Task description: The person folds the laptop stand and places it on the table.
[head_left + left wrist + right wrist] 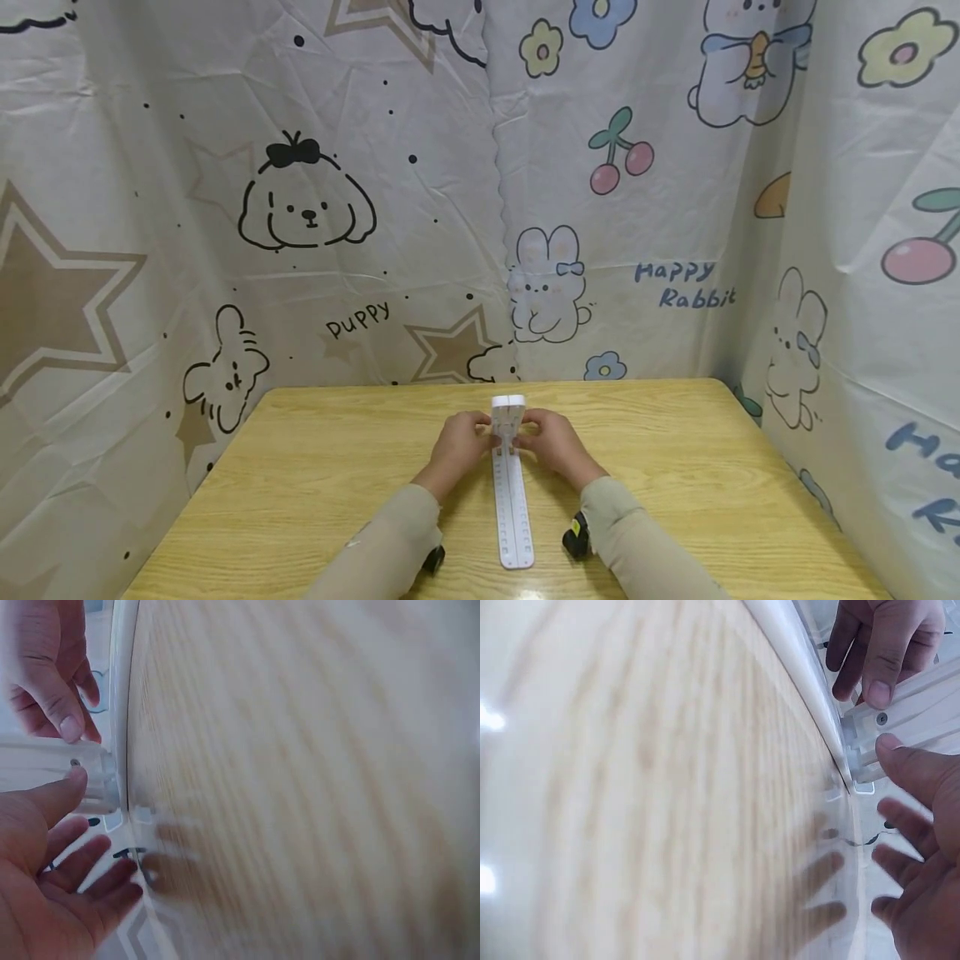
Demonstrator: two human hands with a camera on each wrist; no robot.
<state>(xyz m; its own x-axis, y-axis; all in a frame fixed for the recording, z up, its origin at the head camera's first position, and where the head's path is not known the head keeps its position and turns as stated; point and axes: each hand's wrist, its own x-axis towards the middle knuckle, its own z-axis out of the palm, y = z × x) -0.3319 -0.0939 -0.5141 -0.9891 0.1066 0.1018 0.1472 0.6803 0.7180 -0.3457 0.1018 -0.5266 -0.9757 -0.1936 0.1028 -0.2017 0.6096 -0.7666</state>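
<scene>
A long white plastic folding stand (pixel 512 508) lies on the table, one narrow strip flat along the wood and a second part rising at its far end. Small slots run along the strip's edges. My left hand (pixel 462 442) holds the raised part from the left, its thumb beside a small screw in the left wrist view. From the other side my right hand (pixel 557 444) holds the same part, thumb on its face in the right wrist view. The lower fingers of both hands spread loosely below. Where the index fingers touch is partly hidden.
The wooden table (pixel 337 475) has rounded far corners. A pale printed curtain (pixel 435 275) hangs behind it and along both sides. Black wrist cameras sit by the sleeves, the right one (pixel 576 537) low over the table beside the strip.
</scene>
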